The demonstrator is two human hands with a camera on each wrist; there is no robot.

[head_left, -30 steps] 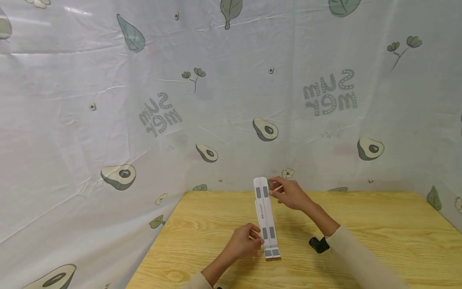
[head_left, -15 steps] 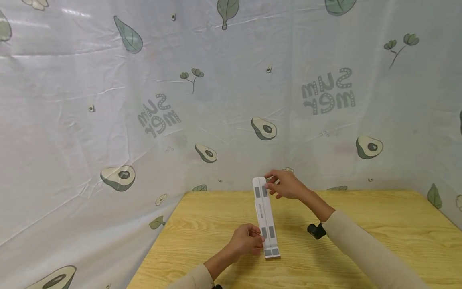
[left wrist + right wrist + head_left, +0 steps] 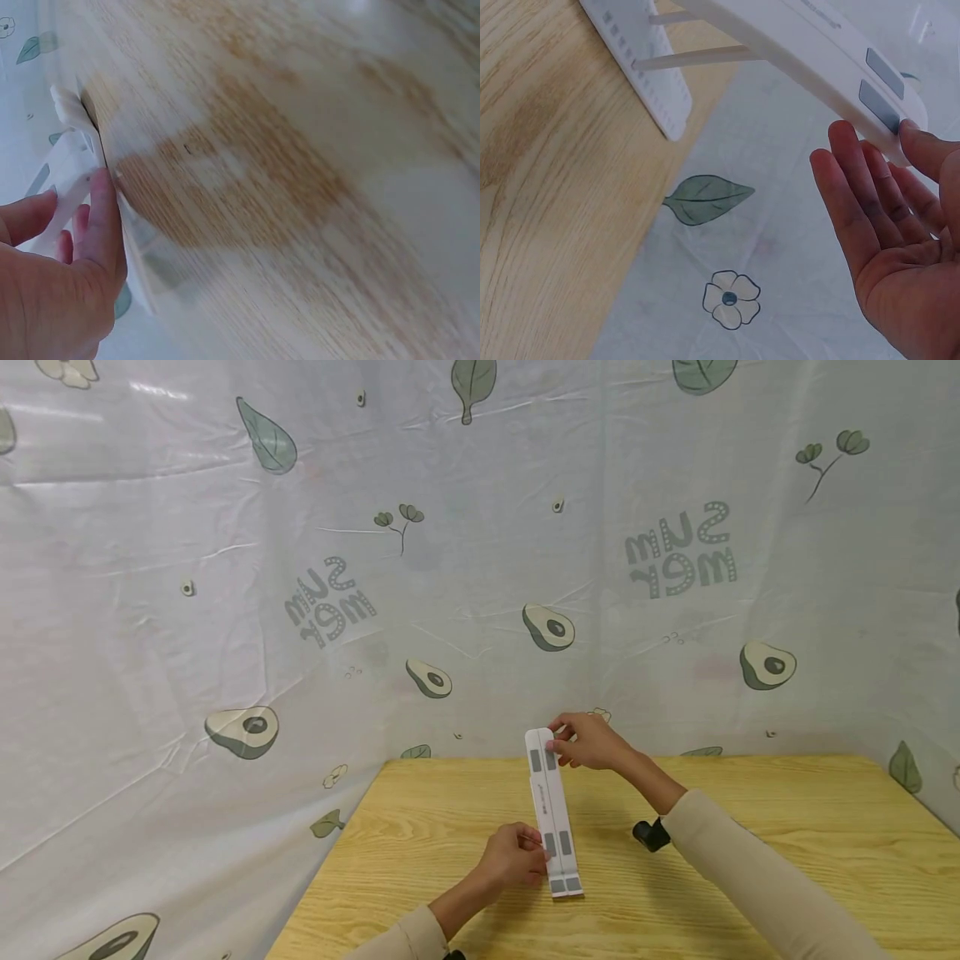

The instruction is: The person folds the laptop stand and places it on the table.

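The white stand (image 3: 552, 810) tilted over the surface (image 3: 420, 827), lower centre of the head view. The left hand (image 3: 510, 858) pinched its near end; the right hand (image 3: 592, 743), fingers part-spread, gripped its raised far end. Sound handling likely required a braced near end and light pressure.

A pale sheet (image 3: 480, 560) printed with avocados (image 3: 549, 627) and leaves (image 3: 270, 442) hangs behind a wood-grain table (image 3: 840, 835).
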